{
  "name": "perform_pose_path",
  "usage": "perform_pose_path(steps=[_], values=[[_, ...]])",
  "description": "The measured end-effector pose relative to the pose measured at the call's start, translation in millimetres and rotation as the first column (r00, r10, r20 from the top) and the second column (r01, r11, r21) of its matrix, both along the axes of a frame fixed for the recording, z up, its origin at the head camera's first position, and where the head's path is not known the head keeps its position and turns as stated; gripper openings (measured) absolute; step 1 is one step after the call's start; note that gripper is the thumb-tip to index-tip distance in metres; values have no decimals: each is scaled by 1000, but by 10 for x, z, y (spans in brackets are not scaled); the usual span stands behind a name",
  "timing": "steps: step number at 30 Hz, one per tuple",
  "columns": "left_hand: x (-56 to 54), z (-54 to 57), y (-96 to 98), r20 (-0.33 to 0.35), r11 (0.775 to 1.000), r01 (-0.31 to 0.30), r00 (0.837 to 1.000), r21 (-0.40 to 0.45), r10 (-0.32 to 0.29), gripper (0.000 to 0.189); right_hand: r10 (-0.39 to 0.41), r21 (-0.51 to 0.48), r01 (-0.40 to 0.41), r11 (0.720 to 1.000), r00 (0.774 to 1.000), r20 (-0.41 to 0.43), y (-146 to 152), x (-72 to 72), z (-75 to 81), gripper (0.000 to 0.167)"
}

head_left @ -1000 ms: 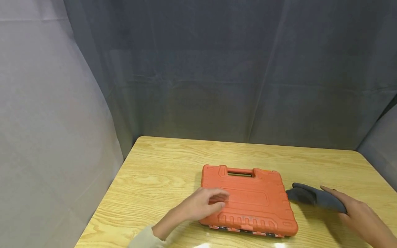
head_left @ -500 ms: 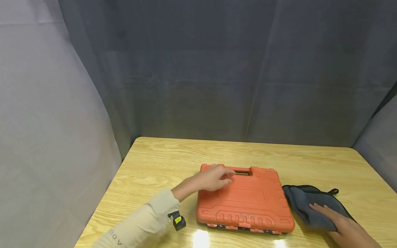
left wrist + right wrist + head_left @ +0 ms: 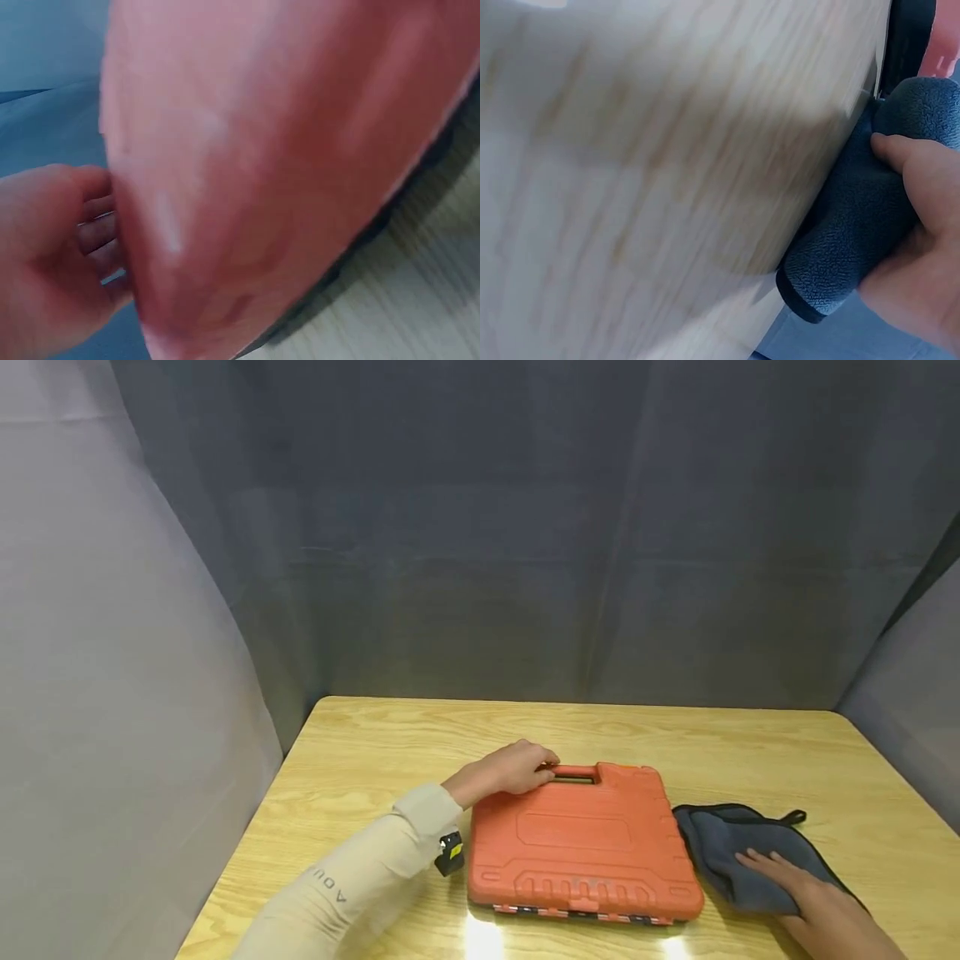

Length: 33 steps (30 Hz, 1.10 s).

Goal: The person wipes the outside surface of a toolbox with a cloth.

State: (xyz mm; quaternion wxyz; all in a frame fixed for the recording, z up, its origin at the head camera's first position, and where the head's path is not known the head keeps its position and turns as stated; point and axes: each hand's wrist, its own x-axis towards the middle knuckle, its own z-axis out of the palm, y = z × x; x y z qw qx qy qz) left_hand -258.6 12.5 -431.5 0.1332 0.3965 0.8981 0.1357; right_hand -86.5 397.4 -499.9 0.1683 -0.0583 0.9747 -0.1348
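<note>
A red hard-plastic tool case (image 3: 573, 839) lies closed on the wooden table, its carrying handle (image 3: 573, 772) on the far side. My left hand (image 3: 517, 766) grips the left end of that handle; in the left wrist view, fingers curl behind the edge of the case (image 3: 225, 150). Beside the case's right edge, a dark blue-grey cloth (image 3: 723, 852) with black trim and a small loop lies folded. Resting on it is my right hand (image 3: 813, 897), fingers extended across the fabric. From the right wrist, the thumb lies on top of the cloth (image 3: 847, 225).
The wood-grain table (image 3: 390, 739) extends to a dark grey curtain (image 3: 450, 568) at the back. A pale cloth wall (image 3: 135, 693) stands along the left. Black latches (image 3: 581, 914) line the case's near side.
My left hand has moved from above the case's left side up to its handle. My right hand has lowered the cloth onto the table, and its grip has loosened.
</note>
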Motion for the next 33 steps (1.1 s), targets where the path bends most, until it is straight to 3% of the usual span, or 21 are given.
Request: perform_pose_path(steps=[12,20,24,27,33], values=[[-73,-107,11,57,993,-66,996,-95,71,27,30,10,-29,1000,992,-120,-144,10,26,67],[-26,-83,10,-12,992,-76,997,-105,75,24,24,-21,-27,999,992,-122,-138,4,13,69],[25,9,10,-43,993,-96,995,-63,93,24,16,-24,-19,1000,994,-109,-120,10,10,68],[52,158,0,-92,993,-111,990,-28,108,25,10,-27,-13,1000,995,-102,-113,3,5,68],[64,431,-42,-243,990,-130,960,53,140,20,8,-53,-14,999,992,-123,-110,-12,-33,68]])
